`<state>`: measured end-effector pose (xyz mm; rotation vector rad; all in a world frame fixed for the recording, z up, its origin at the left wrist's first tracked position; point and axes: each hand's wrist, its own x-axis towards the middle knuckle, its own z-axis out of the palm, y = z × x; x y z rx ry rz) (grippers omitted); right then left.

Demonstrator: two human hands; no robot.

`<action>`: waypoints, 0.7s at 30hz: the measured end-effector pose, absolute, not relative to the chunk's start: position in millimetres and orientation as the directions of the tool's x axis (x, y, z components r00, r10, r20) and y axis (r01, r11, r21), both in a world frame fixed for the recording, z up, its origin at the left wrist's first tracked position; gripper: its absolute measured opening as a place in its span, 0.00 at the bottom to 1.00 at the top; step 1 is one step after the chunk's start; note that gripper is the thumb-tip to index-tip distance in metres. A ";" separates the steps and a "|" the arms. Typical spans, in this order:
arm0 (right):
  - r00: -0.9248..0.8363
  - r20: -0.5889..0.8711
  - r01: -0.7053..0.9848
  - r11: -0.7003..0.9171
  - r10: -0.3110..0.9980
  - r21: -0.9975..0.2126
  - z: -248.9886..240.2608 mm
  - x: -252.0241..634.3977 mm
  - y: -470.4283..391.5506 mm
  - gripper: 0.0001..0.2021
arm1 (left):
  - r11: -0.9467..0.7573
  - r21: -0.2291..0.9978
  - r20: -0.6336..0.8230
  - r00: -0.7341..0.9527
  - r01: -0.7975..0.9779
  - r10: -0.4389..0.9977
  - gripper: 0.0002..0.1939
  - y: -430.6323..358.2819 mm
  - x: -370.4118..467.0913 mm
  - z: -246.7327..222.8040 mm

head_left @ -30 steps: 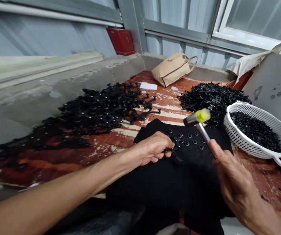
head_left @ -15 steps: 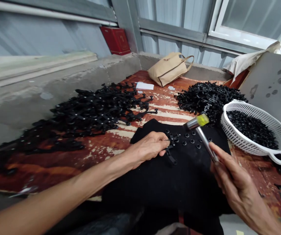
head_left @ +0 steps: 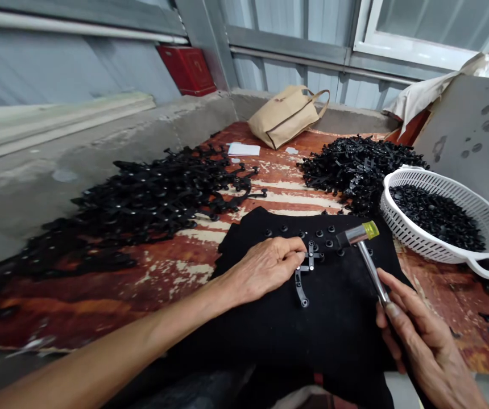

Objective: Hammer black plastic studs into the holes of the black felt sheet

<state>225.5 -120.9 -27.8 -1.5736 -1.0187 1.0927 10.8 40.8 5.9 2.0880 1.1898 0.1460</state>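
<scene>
Hammer [head_left: 372,270] and black linkage [head_left: 311,260], one per hand

So the black cloth [head_left: 313,335] is spread over the near part of a worn reddish counter [head_left: 168,267]. The linkage sits on the cloth's far half, bars crossing, with one curved arm pointing back toward the near edge. The left hand [head_left: 265,270] has thumb and index pinched together at the linkage's left end, knuckles covering the exact grip. The right hand [head_left: 419,335], by the cloth's right edge, has its fingers closed around the hammer's handle. The hammer's head is over the cloth's right side, yellow tip facing away from the linkage; can't tell if it touches anything. Small round pieces [head_left: 329,243] are dotted along the cloth's far end. Left of the cloth: a big pile of black linked parts [head_left: 150,199]. Past its far right corner there's a heap of black parts [head_left: 364,165], and right of the cloth a white basket [head_left: 419,237] holding small black bits [head_left: 436,216]. A tan bag [head_left: 287,116] lies well beyond the cloth.
</scene>
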 end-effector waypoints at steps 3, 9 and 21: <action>0.241 -0.188 0.105 -0.219 0.952 -0.970 -27.7 226.6 -121.3 0.20 | -0.300 0.655 -0.255 0.577 0.693 0.776 0.15 42.5 12.1 6.6; 0.129 -0.191 0.124 -0.206 0.973 -0.971 -35.6 236.6 -119.0 0.21 | -0.262 0.705 -0.282 0.600 0.659 0.749 0.16 47.1 13.6 5.2; 0.106 -0.126 0.152 -0.142 0.986 -0.978 -30.0 229.6 -118.9 0.21 | -0.182 0.764 -0.325 0.613 0.619 0.720 0.18 55.5 8.6 0.6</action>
